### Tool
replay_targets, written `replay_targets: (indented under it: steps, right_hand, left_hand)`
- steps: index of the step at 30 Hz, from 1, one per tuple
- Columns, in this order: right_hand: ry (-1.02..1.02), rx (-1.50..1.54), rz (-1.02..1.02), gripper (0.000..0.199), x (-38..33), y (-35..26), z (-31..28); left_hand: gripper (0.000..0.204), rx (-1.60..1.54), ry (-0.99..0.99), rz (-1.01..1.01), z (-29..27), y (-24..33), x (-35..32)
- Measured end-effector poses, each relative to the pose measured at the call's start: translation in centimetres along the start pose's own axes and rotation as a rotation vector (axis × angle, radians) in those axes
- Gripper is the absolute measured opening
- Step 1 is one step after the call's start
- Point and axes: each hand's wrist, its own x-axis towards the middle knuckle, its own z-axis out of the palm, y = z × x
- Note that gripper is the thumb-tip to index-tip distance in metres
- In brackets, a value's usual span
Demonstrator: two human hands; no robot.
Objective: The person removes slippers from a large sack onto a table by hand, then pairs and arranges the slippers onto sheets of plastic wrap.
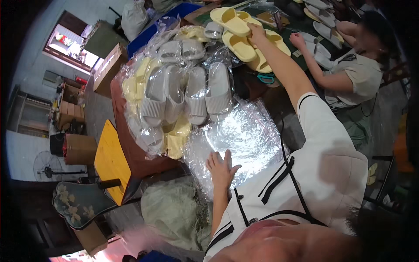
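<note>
My left hand [221, 169] lies with its fingers spread on a stack of clear plastic bags [251, 131] at the table's near edge. My right arm stretches far forward, where my right hand [257, 35] grips a yellow slipper [233, 24] by its edge. More yellow slippers [240, 47] lie under and beside that hand; the fingertips are partly hidden among them. Left of the stack, grey slippers [155, 96] in clear plastic lie piled with bagged yellow slippers [176, 142].
A co-worker [355, 81] sits at the right, one hand near loose grey slippers [321, 54]. Teal-handled scissors [265, 78] lie below the yellow slippers. A yellow stool [111, 163] and a pale sack [174, 209] stand by the table. A blue bin [139, 43] is behind the pile.
</note>
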Motion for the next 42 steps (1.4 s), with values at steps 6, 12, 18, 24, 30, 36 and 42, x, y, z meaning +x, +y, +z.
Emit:
replay_targets:
  steps: [6,12,18,24,30,36,42]
  right_hand:
    - [0.099,-1.072,-0.845,0.039,-2.9,6.6,3.1]
    - [-0.822,-1.197,-1.027,0.029,-7.8,8.2,6.6]
    - [-0.815,-1.859,-0.498,0.027,-8.5,9.4,10.2]
    - [-0.921,-1.755,-0.507,0.037,-7.7,8.3,10.7]
    - [-1.332,-1.413,-0.235,0.069,-9.9,7.8,11.0]
    - [-1.199,-1.321,-0.478,0.071,-10.8,6.2,9.8]
    - [-0.784,-1.126,-0.700,0.054,-14.4,-2.0,13.3]
  left_hand:
    - [0.079,0.010,-0.047,-0.050,-0.3,-0.1,0.2]
    - [0.073,0.009,-0.062,-0.043,-1.1,0.9,1.2]
    - [0.056,0.017,0.025,-0.015,-3.3,2.5,1.1]
    - [0.054,0.011,0.093,0.004,-5.8,2.9,0.4]
    - [0.052,-0.034,0.191,0.014,-7.5,2.3,0.5]
    - [0.049,-0.058,0.227,0.064,-7.7,2.9,1.0]
    - [0.055,-0.022,0.119,-0.001,-7.6,2.8,-1.0]
